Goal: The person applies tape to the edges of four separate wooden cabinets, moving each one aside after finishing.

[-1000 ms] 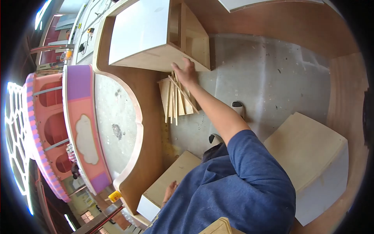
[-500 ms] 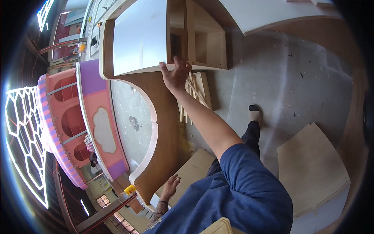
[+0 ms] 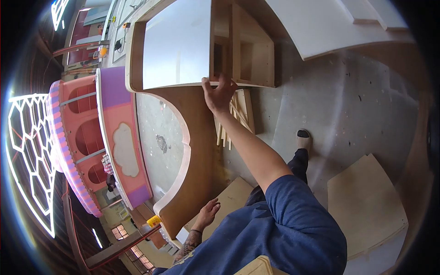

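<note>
Right hand (image 3: 219,95): I read it at the lower edge of the wooden cabinet with a glossy white face panel (image 3: 178,50) and open, divided compartments. The thumb stood apart from the fingers and touched the corner of the white panel; the fingers bent over the adjoining wooden edge. Whether the hand clamped that edge or only pressed on it — I could not tell.

Right arm: it reached out from a short blue fabric sleeve (image 3: 298,201), only slightly bent at the elbow, with the back of the hand toward my camera.

Left hand (image 3: 208,214): the fingers were loosely extended and slightly parted. It lay near a low box with a pale plywood top (image 3: 234,196); I could not judge from this angle whether it touched the surface. The forearm ran alongside the blue shirt.

Cabinet position: upper middle of the head view, beside the brown wooden wall with a wavy pale rim (image 3: 195,183). A bundle of slim pale wood strips (image 3: 224,136) lay just beside the right wrist, partly hidden by the forearm.

Surroundings: I noted a light shoe with a dark toe (image 3: 303,140) on the speckled grey floor (image 3: 321,91) — and, well apart from both hands, a second plywood-topped box with a white side (image 3: 366,204).
</note>
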A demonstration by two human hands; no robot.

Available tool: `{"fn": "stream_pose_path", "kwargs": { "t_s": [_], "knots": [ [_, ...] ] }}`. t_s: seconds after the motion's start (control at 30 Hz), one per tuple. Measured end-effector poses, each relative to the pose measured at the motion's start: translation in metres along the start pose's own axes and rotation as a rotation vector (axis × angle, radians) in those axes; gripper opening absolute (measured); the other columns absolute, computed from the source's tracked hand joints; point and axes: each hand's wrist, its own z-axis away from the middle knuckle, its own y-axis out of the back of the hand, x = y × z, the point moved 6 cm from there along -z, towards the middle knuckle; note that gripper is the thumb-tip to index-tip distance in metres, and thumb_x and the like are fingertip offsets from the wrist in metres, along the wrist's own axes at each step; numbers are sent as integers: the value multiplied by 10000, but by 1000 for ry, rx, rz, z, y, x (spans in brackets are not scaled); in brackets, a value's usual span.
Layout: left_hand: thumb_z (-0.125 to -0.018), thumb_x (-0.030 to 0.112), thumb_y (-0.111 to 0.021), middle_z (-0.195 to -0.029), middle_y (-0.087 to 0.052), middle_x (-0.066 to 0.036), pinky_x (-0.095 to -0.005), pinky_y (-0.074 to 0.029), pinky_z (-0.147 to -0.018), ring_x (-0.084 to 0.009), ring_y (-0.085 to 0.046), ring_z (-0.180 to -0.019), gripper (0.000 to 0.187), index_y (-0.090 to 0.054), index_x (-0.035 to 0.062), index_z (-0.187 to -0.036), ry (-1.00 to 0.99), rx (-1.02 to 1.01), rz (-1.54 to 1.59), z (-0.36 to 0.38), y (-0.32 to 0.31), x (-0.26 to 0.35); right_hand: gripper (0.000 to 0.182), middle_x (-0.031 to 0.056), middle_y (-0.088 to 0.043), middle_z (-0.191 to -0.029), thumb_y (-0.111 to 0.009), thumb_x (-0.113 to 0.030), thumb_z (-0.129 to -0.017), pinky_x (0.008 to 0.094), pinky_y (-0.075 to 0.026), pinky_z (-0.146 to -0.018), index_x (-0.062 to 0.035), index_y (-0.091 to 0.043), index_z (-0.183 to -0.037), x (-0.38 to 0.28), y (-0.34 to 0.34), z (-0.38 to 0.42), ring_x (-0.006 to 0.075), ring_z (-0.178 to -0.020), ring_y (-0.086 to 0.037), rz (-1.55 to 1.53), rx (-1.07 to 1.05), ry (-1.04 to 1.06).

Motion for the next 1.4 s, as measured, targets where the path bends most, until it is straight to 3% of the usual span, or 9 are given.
{"fn": "stream_pose_path", "kwargs": {
  "t_s": [0.3,0.6,0.67,0.87,1.1,1.2,1.27,1.3,1.4],
  "knots": [
    [-1108,446,-575,-1395,-706,-231,-450,-525,-1098,-392,-669,-1308,598,-570,5,-1512,-84,109,-74,9,-15,-14,403,153,-753,-1068,-723,-422,-977,467,-520,-957,-27,-756,-1048,10,4,-12,279,-1017,-681,-184,-160,-38],
    [-1088,372,-613,-1313,-745,-217,-442,-553,-1061,-368,-710,-1233,491,-644,25,-1434,4,494,273,58,-47,-152,783,239,-482,-1627,-715,-358,-1069,403,-484,-1151,39,-366,-1648,90,76,12,288,-1394,-575,-65,-535,48],
    [-1061,319,-644,-1240,-758,-214,-451,-569,-1029,-379,-726,-1163,418,-690,38,-1368,54,745,376,82,-48,-204,842,231,-438,-1681,-678,-486,-1069,413,-369,-1252,43,-374,-1649,144,123,37,331,-1526,-467,547,-624,182],
    [-964,179,-693,-1341,-589,-223,-474,-491,-1098,-394,-586,-1253,455,-625,50,-1396,513,1503,318,213,-66,-385,691,169,-672,-1353,-659,-528,-1024,593,-516,-928,-7,-582,-1471,355,356,122,349,-1119,-647,945,-542,-882],
    [-821,59,-788,-1219,-658,-218,-557,-504,-1017,-424,-627,-1167,536,-661,54,-1342,1226,1592,151,298,-200,-596,594,151,-699,-1131,-663,-490,-1032,494,-524,-750,-4,-636,-1372,338,331,172,255,-887,-642,1434,-1302,-347],
    [-861,51,-768,-895,-762,-176,-504,-566,-821,-371,-738,-896,160,-766,3,-1014,757,1801,82,301,-225,-638,360,40,-641,-920,-684,-373,-1037,357,-486,-663,-44,-730,-1176,253,251,237,151,-753,-551,880,-982,-672],
    [-949,134,-715,-993,-783,-175,-500,-588,-839,-365,-749,-934,206,-785,42,-1120,824,1575,206,304,-197,-618,591,191,-746,-1284,-701,-456,-1011,435,-541,-1002,-10,-683,-1397,233,187,262,304,-1156,-702,1084,-1119,-239],
    [-1038,218,-662,-1091,-804,-174,-497,-610,-857,-359,-761,-972,272,-804,81,-1226,1069,1334,229,307,-180,-603,393,75,-732,-957,-706,-390,-1025,385,-532,-759,-41,-752,-1201,215,166,275,201,-849,-652,970,-1044,-136],
    [-1043,354,-698,-1307,-679,-210,-498,-507,-1062,-392,-630,-1231,382,-746,142,-1357,1181,1295,143,263,-176,-661,506,206,-767,-1227,-712,-424,-1006,425,-553,-1004,-13,-730,-1301,156,88,340,320,-1156,-724,868,-1117,-62]
  ]
}}
